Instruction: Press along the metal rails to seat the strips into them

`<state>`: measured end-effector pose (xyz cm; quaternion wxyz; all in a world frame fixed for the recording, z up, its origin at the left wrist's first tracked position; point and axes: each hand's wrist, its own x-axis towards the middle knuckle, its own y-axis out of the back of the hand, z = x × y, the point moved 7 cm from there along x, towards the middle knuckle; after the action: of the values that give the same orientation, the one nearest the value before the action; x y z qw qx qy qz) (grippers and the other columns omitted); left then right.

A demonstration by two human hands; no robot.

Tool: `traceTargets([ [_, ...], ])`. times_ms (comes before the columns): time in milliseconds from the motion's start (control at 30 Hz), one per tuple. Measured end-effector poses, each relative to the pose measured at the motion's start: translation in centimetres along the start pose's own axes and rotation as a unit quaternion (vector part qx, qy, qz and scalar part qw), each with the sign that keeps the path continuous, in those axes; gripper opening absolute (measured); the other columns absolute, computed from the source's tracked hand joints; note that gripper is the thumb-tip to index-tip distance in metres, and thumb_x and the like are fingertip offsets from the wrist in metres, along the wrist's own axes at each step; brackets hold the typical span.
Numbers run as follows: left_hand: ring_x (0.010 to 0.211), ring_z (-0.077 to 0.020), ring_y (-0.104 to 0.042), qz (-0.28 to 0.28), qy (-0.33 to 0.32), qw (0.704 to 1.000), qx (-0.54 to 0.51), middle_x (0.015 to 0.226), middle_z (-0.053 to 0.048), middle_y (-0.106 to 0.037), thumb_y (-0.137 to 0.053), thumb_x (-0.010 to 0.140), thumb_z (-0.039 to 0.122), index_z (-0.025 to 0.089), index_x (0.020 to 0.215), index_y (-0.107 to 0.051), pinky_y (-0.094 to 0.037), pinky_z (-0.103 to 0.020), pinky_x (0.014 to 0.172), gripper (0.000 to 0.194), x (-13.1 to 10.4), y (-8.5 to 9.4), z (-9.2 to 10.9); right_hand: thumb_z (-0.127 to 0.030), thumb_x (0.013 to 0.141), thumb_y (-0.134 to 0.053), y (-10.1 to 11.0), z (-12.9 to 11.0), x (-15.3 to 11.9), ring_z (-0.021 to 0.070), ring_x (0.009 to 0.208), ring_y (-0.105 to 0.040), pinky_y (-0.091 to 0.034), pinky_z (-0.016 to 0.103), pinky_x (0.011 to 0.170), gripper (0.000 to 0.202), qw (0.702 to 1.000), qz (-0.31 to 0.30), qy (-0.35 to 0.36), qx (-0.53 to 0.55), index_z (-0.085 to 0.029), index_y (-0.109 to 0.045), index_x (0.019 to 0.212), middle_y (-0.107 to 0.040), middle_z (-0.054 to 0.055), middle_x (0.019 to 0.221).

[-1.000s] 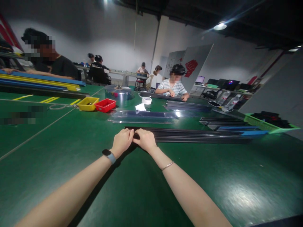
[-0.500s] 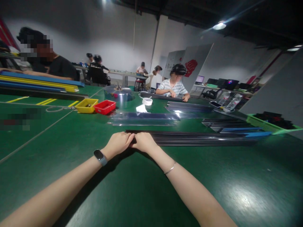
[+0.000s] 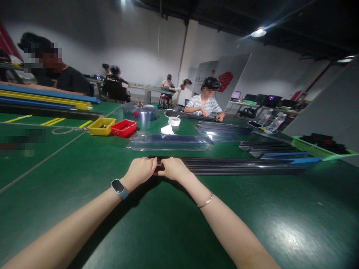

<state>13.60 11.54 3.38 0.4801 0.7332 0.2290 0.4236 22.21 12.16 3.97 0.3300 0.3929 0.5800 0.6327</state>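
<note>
A long black grooved strip [image 3: 238, 166] lies across the green table [image 3: 174, 224] in front of me. Around its left end my left hand [image 3: 141, 169] is closed, thumb toward the middle. Just to the right, my right hand [image 3: 174, 169] also grips the strip, its fingers curled over the far edge. A small gap shows the dark strip between the two hands. What the hidden fingertips press on cannot be made out. Beyond the hands lie clear plastic strips [image 3: 171, 141].
A yellow bin [image 3: 101, 127] and a red bin [image 3: 123, 128] stand at left, near blue and yellow strips [image 3: 47, 97]. Behind are a tape roll [image 3: 174, 121] and a co-worker [image 3: 206, 99] handling another strip. A green basket [image 3: 322, 148] of black parts is at right.
My right hand has slid slightly to the right along the strip, opening a small gap between my hands. My left hand stays at the left end.
</note>
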Motion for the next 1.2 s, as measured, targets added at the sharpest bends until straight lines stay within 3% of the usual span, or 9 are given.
traceTargets([
  [267, 0.059, -0.0202, -0.058, -0.005, -0.007, 1.0, -0.006, 0.067, -0.009, -0.061, -0.027, 0.086, 0.025, 0.014, 0.079, -0.057, -0.038, -0.028, 0.051, 0.033, 0.05, 0.02, 0.26, -0.063, 0.074, -0.04, 0.16, -0.23, -0.04, 0.021, 0.073, -0.061, -0.042, 0.029, 0.063, 0.052, 1.0, 0.003, 0.009, -0.008, -0.017, -0.063, 0.084, -0.066, 0.01, 0.082],
  [533, 0.064, -0.0196, -0.059, -0.044, -0.005, 0.999, -0.011, 0.072, -0.01, -0.062, -0.025, 0.087, 0.027, 0.013, 0.082, -0.057, -0.041, -0.028, 0.056, 0.036, 0.0, -0.29, 0.3, -0.065, 0.074, -0.037, 0.0, -0.08, -0.07, 0.0222, 0.078, -0.061, -0.043, 0.029, 0.065, 0.056, 1.0, -0.026, 0.003, -0.012, -0.016, -0.063, 0.087, -0.066, 0.012, 0.086],
  [800, 0.065, -0.0207, -0.059, -0.042, -0.008, 0.999, -0.003, 0.072, -0.011, -0.061, -0.024, 0.087, 0.025, 0.012, 0.081, -0.058, -0.042, -0.029, 0.055, 0.037, 0.03, -0.05, 0.52, -0.065, 0.073, -0.039, 0.34, 0.3, -0.37, 0.0222, 0.08, -0.061, -0.043, 0.029, 0.068, 0.057, 0.998, -0.062, -0.026, 0.002, -0.016, -0.063, 0.088, -0.065, 0.012, 0.089],
  [1000, 0.064, -0.0212, -0.059, -0.03, -0.018, 0.999, 0.015, 0.072, -0.009, -0.061, -0.028, 0.085, 0.023, 0.013, 0.087, -0.056, -0.041, -0.029, 0.052, 0.03, 0.0, 0.13, 0.46, -0.067, 0.072, -0.037, 0.48, 0.07, -0.26, 0.0232, 0.076, -0.061, -0.044, 0.03, 0.065, 0.06, 0.999, -0.044, -0.011, -0.002, -0.015, -0.063, 0.084, -0.066, 0.012, 0.084],
  [1200, 0.064, -0.0202, -0.058, -0.019, 0.003, 1.0, 0.003, 0.07, -0.009, -0.061, -0.023, 0.087, 0.024, 0.014, 0.08, -0.057, -0.041, -0.028, 0.054, 0.036, 0.07, 0.29, 0.35, -0.066, 0.073, -0.038, 0.14, 0.14, -0.21, 0.0231, 0.078, -0.061, -0.043, 0.03, 0.067, 0.059, 0.998, -0.053, -0.019, 0.004, -0.015, -0.063, 0.087, -0.066, 0.013, 0.086],
])
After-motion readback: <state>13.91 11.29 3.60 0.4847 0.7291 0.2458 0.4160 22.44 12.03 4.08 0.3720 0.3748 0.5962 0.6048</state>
